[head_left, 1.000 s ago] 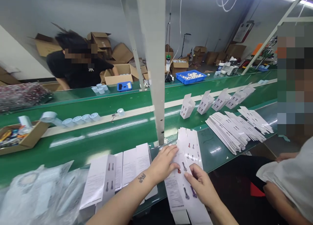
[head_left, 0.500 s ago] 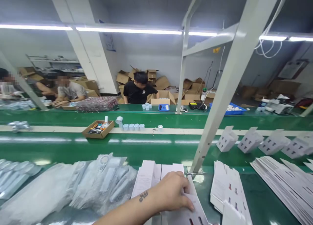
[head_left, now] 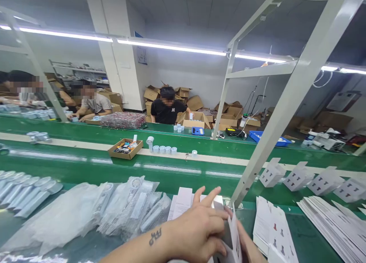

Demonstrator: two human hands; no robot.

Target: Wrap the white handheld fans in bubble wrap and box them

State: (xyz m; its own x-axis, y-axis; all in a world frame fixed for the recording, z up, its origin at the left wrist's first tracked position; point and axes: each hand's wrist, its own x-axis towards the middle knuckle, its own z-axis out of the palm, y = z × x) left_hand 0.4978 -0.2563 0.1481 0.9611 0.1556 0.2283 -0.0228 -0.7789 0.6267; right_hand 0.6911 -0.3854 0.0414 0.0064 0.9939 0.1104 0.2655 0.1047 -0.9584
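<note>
Green conveyor surface (head_left: 183, 181) under white frame posts; cardboard boxes (head_left: 183, 97) against far wall. Left hand (head_left: 197, 228) grip pinching white carton (head_left: 233, 236) at bottom edge. Right hand (head_left: 251, 249) grip hidden. Print unreadable.

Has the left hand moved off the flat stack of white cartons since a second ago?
Yes. The left hand now grips a raised white carton left of the slanted white post, rather than pressing flat on the stack at the post's base.
</note>
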